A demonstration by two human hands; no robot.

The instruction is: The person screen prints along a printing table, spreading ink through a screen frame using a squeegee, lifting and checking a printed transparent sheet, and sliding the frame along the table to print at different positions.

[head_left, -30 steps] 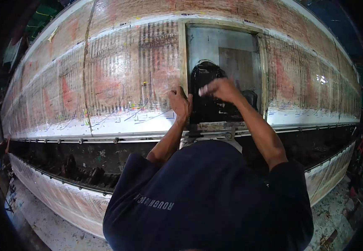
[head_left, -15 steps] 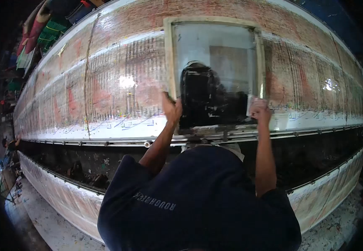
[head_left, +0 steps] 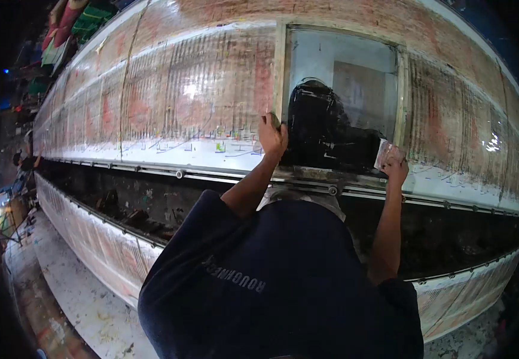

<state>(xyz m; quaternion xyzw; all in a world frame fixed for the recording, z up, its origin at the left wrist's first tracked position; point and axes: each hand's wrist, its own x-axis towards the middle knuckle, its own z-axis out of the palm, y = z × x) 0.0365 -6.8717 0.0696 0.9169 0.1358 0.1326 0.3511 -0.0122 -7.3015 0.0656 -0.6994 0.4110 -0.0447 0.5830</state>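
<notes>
A screen printing frame (head_left: 281, 72) lies on the long stained table, with a pale screen inside its wooden bars and black ink (head_left: 313, 122) pooled over the near left part. My left hand (head_left: 273, 134) is closed on the frame's left bar, near its lower corner. At the lower right corner, my right hand (head_left: 396, 160) pinches a flat, pale, pink-stained scraper (head_left: 382, 154), tilted over the screen's edge. The far side of each hand's grip is partly hidden.
The ribbed, red-stained printing table (head_left: 200, 90) stretches to both sides. A metal rail (head_left: 211, 174) with round stops runs along its near edge. Behind me stands a second long table (head_left: 92, 224). Another person (head_left: 29, 160) is at the far left, near a bright lamp.
The view has shifted and turned, and the frame with both hands now appears farther right. The frame seems to have slid right along the table. Both hands keep their holds.
</notes>
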